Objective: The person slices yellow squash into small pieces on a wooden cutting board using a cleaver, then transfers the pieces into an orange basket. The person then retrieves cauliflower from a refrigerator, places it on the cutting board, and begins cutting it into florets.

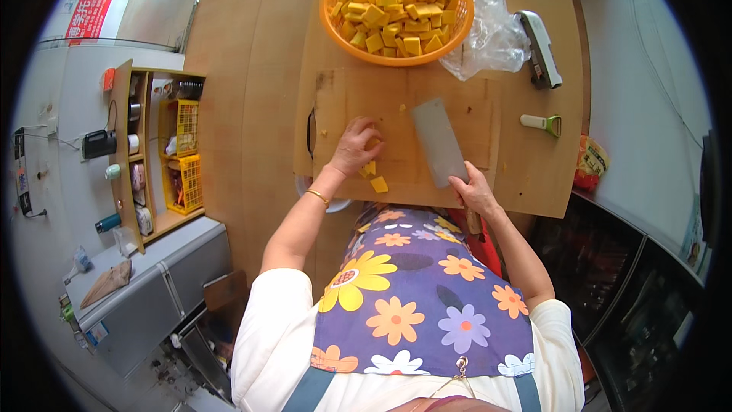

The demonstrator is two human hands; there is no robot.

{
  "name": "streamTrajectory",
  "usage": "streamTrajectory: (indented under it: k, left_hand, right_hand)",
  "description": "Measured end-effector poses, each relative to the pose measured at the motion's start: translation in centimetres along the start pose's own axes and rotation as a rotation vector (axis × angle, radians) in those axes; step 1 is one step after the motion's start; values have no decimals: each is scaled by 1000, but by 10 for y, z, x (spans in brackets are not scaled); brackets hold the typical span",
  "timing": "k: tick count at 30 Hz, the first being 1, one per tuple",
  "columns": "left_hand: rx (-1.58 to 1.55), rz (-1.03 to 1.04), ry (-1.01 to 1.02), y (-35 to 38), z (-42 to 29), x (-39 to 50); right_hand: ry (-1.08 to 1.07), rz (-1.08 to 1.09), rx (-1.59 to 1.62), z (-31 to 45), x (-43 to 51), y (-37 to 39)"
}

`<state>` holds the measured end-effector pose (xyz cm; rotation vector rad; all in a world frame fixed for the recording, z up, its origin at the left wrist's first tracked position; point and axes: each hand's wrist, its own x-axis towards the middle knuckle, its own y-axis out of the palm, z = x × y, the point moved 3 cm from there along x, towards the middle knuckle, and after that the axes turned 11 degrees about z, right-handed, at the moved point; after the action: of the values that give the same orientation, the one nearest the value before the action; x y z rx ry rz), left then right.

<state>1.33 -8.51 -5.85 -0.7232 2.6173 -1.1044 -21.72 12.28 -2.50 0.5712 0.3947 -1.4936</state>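
My right hand grips the wooden handle of a Chinese cleaver, its broad blade over the right half of a wooden cutting board. My left hand is at the board's left half, fingers curled, with a yellow-orange bit showing among them. Just below its fingers lie a few cut pieces of yellow flesh, likely pumpkin, near the board's front edge. Beyond the board stands an orange plastic colander heaped with similar chunks.
Right of the colander lies a clear plastic bag, touching a black-and-white device. A green-and-white peeler rests on the table's right side. A pale bowl shows partly below the table's left front edge.
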Motion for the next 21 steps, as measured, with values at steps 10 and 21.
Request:
streamTrajectory:
  k: [10,21]
  left_hand:
    - [130,-426,-326,67,-55,-58]
    - [-111,-759,-87,-8,-96,52]
  right_hand:
    - [61,230,-187,-30,35,57]
    - [-285,3,-219,78,63,57]
